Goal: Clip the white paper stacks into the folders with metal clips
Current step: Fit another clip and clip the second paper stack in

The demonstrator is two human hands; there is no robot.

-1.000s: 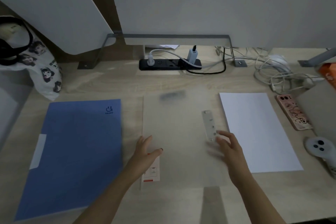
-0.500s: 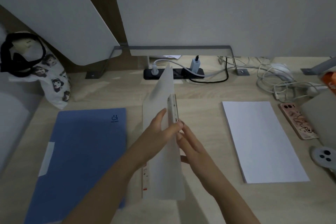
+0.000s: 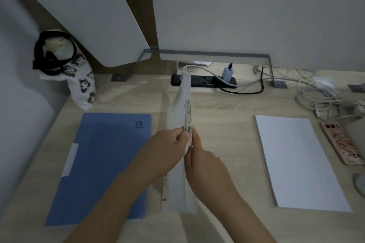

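Note:
A translucent folder (image 3: 178, 108) stands nearly on edge at the middle of the desk, its cover lifted. A metal clip (image 3: 187, 114) runs along the raised cover's inner face. My left hand (image 3: 167, 144) grips the cover from the left, fingers curled at the clip's lower end. My right hand (image 3: 199, 156) pinches the same spot from the right. A closed blue folder (image 3: 102, 163) lies flat to the left. A white paper stack (image 3: 296, 160) lies flat to the right, untouched.
A black power strip (image 3: 205, 81) with plugs sits at the back, tangled white cables (image 3: 324, 96) at the back right. A printed cloth bag (image 3: 77, 77) stands back left. A pink phone (image 3: 341, 142) lies right of the paper.
The translucent folder lay flat under both hands a second ago. Its cover has been swung up on edge, and both hands now hold it at the clip.

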